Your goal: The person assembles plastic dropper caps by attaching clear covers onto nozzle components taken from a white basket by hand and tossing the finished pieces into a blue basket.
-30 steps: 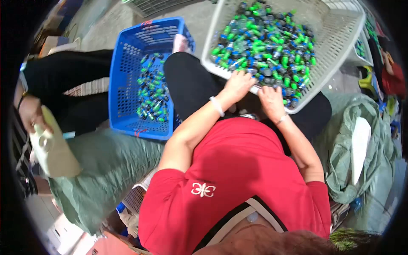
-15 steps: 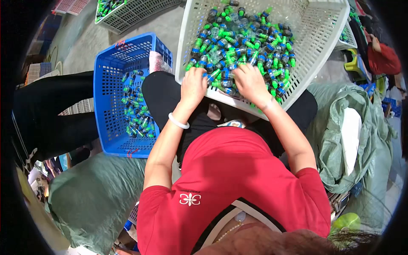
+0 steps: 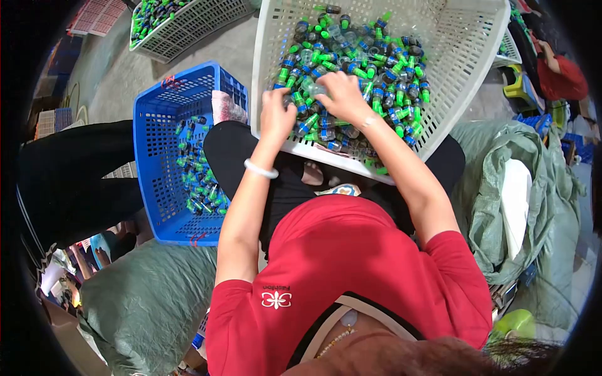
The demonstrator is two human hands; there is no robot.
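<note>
A white perforated basket (image 3: 461, 69) rests on my lap, tilted, with a heap of small clear bottles (image 3: 376, 69) in blue wrap with green tips. My left hand (image 3: 276, 116), with a white bangle on the wrist, is at the basket's near left edge, fingers curled around something I cannot make out. Over the left part of the heap my right hand (image 3: 343, 97) has its fingertips at a clear piece. To the left stands a blue basket (image 3: 153, 150) holding similar bottles (image 3: 204, 182).
Another person's dark-clothed legs (image 3: 75, 175) are at the left. Green sacks (image 3: 150, 301) lie on both sides of me. Another basket of bottles (image 3: 194, 28) stands at the upper left. A yellow stool (image 3: 517, 91) and a person in red (image 3: 562, 75) are at the right.
The view has shifted, and the other person's hand with a pale container has left it. My hands have moved from the basket's near rim farther in, the right one over the heap.
</note>
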